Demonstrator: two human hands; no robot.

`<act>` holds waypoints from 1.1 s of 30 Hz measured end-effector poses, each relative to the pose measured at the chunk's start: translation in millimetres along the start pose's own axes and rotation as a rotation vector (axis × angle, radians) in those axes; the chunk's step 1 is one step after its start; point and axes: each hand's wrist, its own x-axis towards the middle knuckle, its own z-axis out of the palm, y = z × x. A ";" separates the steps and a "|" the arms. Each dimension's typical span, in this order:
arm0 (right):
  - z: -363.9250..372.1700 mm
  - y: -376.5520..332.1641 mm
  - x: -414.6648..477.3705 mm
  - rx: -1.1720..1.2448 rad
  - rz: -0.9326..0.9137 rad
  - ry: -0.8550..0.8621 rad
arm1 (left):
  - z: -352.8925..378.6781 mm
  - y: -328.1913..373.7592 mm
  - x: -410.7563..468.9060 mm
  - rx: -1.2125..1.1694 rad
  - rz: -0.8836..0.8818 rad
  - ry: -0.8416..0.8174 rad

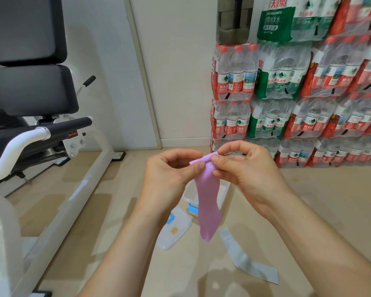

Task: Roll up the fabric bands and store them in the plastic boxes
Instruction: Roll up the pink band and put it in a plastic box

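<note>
A pink fabric band (208, 206) hangs down in mid-air in front of me. My left hand (169, 174) and my right hand (244, 168) both pinch its top end, where a small fold or first turn of a roll sits between my fingertips. Below it on the floor stands an open white plastic box (223, 190) with a blue clasp, partly hidden by the band. A white lid (176, 230) with a blue clasp lies flat to its left. A grey fabric band (244, 260) lies unrolled on the floor at the lower right.
A white-framed exercise machine (51, 146) with black pads fills the left side. Shrink-wrapped packs of water bottles (298, 93) are stacked against the wall at the right. The beige floor (116, 211) lies between them.
</note>
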 end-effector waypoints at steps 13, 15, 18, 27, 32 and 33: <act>-0.9 2.7 0.7 -0.028 -0.011 0.020 | -0.7 -1.3 0.4 0.051 0.036 0.017; -1.4 2.4 0.5 -0.017 0.007 0.008 | -0.8 -1.4 0.3 0.058 0.036 0.013; -1.8 0.9 -0.8 -0.003 0.020 -0.011 | -1.2 -1.8 0.6 0.082 0.038 0.006; -3.8 -1.6 0.4 0.041 0.037 0.036 | -2.9 -1.5 0.2 0.031 -0.063 -0.091; -2.1 -1.6 -1.3 0.028 0.041 0.016 | -1.9 -0.2 0.2 0.002 -0.038 -0.038; -1.4 -1.6 -2.0 0.027 0.040 0.003 | -1.5 0.0 0.2 -0.006 -0.037 -0.025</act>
